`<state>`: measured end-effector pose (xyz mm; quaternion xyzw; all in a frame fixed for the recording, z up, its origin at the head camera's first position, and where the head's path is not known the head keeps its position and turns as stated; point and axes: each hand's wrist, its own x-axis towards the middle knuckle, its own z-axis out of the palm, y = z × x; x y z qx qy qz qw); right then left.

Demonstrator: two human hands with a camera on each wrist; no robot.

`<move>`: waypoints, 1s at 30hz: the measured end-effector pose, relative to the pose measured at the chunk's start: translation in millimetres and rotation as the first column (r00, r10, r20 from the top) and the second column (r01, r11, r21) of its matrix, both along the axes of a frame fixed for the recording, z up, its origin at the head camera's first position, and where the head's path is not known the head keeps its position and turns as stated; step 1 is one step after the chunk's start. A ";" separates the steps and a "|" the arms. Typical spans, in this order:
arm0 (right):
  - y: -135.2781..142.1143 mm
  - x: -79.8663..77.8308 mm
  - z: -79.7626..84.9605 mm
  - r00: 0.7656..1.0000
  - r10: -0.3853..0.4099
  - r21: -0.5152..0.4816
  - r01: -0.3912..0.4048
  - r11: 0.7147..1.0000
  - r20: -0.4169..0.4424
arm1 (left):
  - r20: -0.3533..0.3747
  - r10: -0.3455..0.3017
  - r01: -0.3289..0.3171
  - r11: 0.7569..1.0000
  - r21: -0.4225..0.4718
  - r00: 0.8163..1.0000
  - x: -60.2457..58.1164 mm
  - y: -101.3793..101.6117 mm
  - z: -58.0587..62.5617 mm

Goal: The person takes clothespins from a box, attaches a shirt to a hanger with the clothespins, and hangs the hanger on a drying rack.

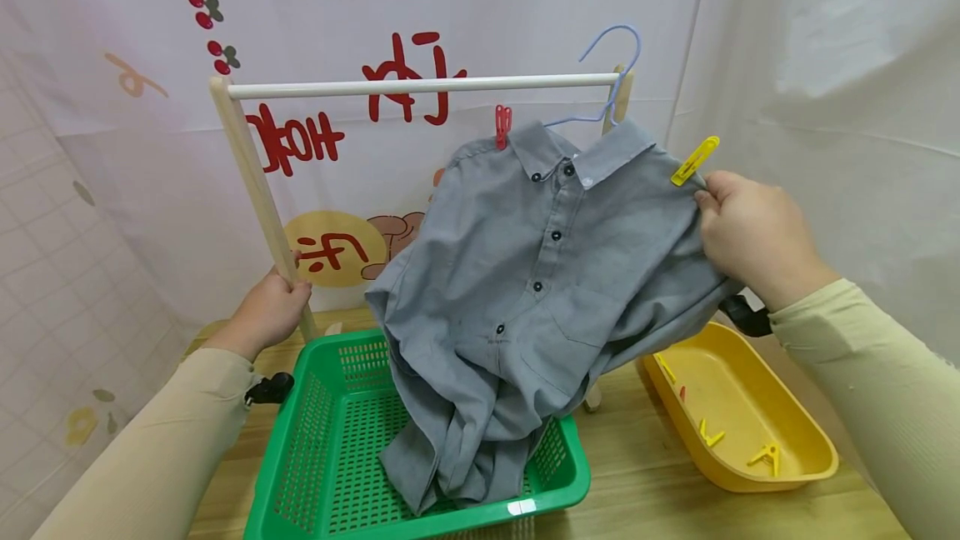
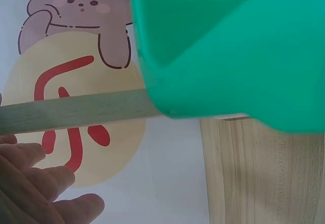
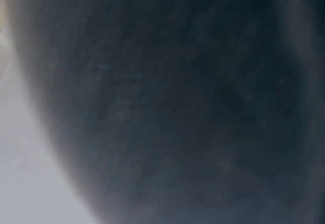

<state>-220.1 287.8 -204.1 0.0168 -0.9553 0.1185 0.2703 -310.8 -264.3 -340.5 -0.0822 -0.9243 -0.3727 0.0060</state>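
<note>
A grey button-up shirt (image 1: 517, 273) is on a blue wire hanger (image 1: 618, 65), its hook showing above the rack's white rod (image 1: 420, 87). A red clothespin (image 1: 502, 127) sits on one shoulder and a yellow clothespin (image 1: 696, 161) on the other. Beside the yellow one, my right hand (image 1: 761, 236) pinches the shirt's shoulder. My left hand (image 1: 273, 311) holds the rack's wooden post (image 1: 258, 190) low down; its fingers (image 2: 45, 181) show beside the post in the left wrist view. Dark, blurred fabric (image 3: 167, 107) fills most of the right wrist view.
Below the shirt stands a green plastic basket (image 1: 296, 415), with the shirt's lower part hanging into it. To the right, a yellow tub (image 1: 780, 407) holds several clothespins (image 1: 767, 457). Both are on a wooden table (image 1: 637, 457), before a printed white cloth backdrop (image 1: 525, 7).
</note>
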 end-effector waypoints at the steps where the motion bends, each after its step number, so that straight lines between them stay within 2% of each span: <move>1: 0.4 0.1 -0.5 1.000 -0.001 0.005 0.001 1.000 0.004 | 0.000 0.000 0.000 1.000 -0.001 1.000 0.1 -0.1 0.1; 21: 13.0 -0.4 -20.3 0.994 -0.031 0.046 0.026 0.999 0.108 | 0.004 0.011 -0.011 1.000 -0.001 1.000 0.5 1.4 2.1; 30: 15.8 -1.7 -29.5 0.996 -0.022 0.062 0.017 0.998 0.081 | 0.001 0.011 -0.011 1.000 -0.001 1.000 0.8 1.6 2.3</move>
